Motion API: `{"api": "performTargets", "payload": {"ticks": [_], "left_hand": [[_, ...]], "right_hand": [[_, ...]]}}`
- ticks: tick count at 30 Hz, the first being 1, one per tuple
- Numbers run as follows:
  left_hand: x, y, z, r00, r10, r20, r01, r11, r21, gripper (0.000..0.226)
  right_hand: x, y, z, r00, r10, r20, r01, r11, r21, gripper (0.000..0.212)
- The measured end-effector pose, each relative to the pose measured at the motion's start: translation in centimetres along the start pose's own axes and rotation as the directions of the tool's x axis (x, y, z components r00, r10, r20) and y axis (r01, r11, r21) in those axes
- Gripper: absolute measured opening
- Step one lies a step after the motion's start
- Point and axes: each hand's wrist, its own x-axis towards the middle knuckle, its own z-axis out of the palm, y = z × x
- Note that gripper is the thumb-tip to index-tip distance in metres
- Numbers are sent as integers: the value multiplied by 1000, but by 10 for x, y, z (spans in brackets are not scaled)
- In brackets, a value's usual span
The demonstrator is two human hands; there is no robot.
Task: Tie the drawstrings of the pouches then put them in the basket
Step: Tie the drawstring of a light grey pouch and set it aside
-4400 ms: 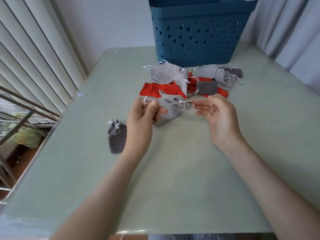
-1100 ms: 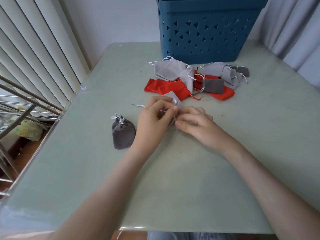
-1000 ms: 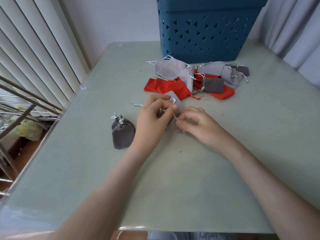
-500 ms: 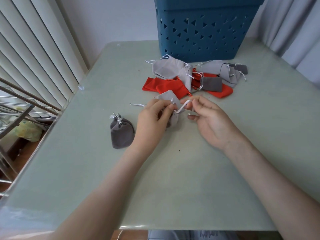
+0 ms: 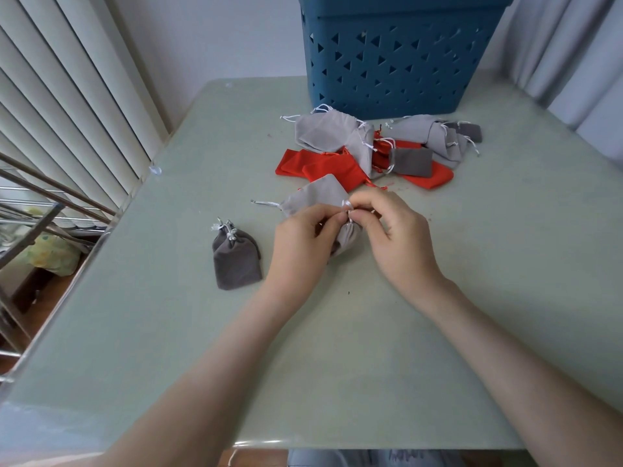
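The left hand's [image 5: 300,237] grip is closed in a pinch, thumb and forefinger curled onto the gathered neck of a light grey pouch [image 5: 313,197]. The right hand [image 5: 394,237] sits just across from it, fingertips pinching the white drawstring [image 5: 347,205] at the same neck. Both grips meet well in front of the basket [image 5: 397,62], low over the counter [image 5: 337,348].

As far as it shows, the pouch's long axis runs from the neck between the hands up and leftward, so its flat body lies beyond the left hand. How the cloth folds underneath is hidden. The knot looks half-made, and the right hand seems better placed to draw the cord through. The cloth appears soft, velvety and limp, the cord thin.

Far to the front-left of the basket lies a dark grey pouch [image 5: 236,261], its neck cinched and knotted. Directly before the basket sits a heap of grey and red pouches [image 5: 371,153], flat and loose. The basket itself is stiff blue plastic pierced with triangles.
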Motion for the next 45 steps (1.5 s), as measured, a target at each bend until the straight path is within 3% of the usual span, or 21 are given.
{"api": "performTargets", "payload": {"ticks": [3,8,15,22,25,32,39,45], "left_hand": [[1,0,-1,999,-32,-7,31,999,-36,14],[-2,2,-2,999,-24,-42,20,995,-100,21],[-3,1,-4,1000,-10,-19,8,995,-100,13],[-3,2,-4,995,98,29,-97,994,-53,11],[-3,1,-3,997,64,32,-60,992,-108,3],[0,1,-6,998,-50,22,54,970,-237,16],[1,1,-3,997,-77,-11,72,971,-230,20],[0,0,-3,997,-77,-19,71,974,-215,14]], "right_hand": [[-2,-5,0,999,10,-42,-10,1000,-5,5],[-3,-8,-1,994,111,-14,-110,992,54,20],[-1,-3,0,999,-30,32,30,1000,1,7],[1,-2,-3,998,47,33,-49,997,65,7],[0,-5,-3,994,99,56,-103,992,76,11],[1,-10,-5,988,111,105,-121,988,99,25],[4,-13,-5,934,324,151,-350,912,213,17],[6,-10,-7,893,387,231,-420,901,112,2]]}}
